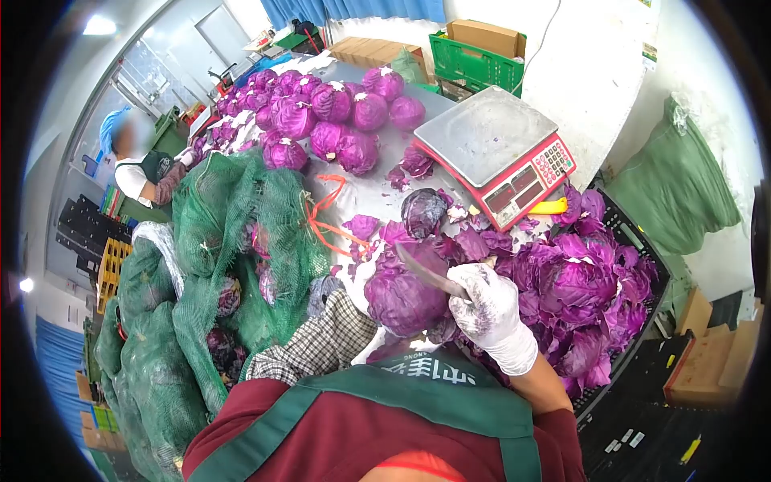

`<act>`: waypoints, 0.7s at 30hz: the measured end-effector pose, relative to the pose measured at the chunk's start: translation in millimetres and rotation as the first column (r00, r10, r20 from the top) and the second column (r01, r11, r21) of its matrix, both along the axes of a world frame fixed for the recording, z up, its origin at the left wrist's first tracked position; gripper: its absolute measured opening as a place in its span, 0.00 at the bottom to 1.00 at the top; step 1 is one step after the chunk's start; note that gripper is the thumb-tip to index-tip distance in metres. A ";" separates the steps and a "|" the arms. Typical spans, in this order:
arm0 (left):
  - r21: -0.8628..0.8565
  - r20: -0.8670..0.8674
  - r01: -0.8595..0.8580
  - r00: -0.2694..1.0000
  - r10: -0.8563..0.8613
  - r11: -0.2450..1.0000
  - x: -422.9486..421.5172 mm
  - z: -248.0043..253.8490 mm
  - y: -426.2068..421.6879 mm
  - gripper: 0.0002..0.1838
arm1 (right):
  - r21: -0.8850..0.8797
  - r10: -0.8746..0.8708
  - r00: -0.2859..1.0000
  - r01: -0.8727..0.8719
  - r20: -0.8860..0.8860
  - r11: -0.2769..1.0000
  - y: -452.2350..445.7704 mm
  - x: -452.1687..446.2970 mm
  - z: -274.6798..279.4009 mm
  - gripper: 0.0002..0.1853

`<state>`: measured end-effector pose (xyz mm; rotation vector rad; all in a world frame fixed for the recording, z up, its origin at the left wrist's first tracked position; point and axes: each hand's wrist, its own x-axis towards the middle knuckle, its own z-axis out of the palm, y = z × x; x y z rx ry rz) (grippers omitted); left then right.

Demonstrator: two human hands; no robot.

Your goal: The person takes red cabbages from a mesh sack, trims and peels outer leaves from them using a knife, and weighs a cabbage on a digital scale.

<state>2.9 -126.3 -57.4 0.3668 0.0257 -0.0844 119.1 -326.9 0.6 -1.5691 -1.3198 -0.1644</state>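
My right hand (491, 312), in a white glove, is closed around a knife (430, 273). The blade points up and left, across a red cabbage (401, 304) in front of my apron. On the cabbage's left side is my left hand (324, 294), in a dark greyish glove below a checked sleeve cover (317, 341); its fingers are hidden. Just beyond the blade sits a darker cabbage (423, 213). Loose purple leaves (474, 243) lie around both heads.
A black crate (642, 321) heaped with cabbage leaves (574, 293) stands at right. Beyond are a red scale (498, 145) and a yellow handle (548, 206). Cabbages (329, 120) pile up at the back. Green net sacks (205, 241) crowd the left, where a person (140, 169) stands.
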 end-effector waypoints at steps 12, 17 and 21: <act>-0.267 0.245 0.492 0.866 -0.436 0.829 -4.4 2.4 -42.2 0.45 | -0.069 -0.405 0.901 0.418 0.154 0.906 2.1 85.0 -21.3 0.08; -0.286 0.314 0.581 0.808 -0.498 0.762 1.7 3.9 -47.6 0.46 | 0.060 0.396 0.862 -0.399 -0.317 0.915 -18.1 18.1 12.2 0.28; -0.303 0.333 0.623 0.778 -0.533 0.721 3.0 2.7 -51.0 0.47 | -0.041 0.417 0.854 -0.450 -0.310 0.892 -13.4 4.8 1.7 0.28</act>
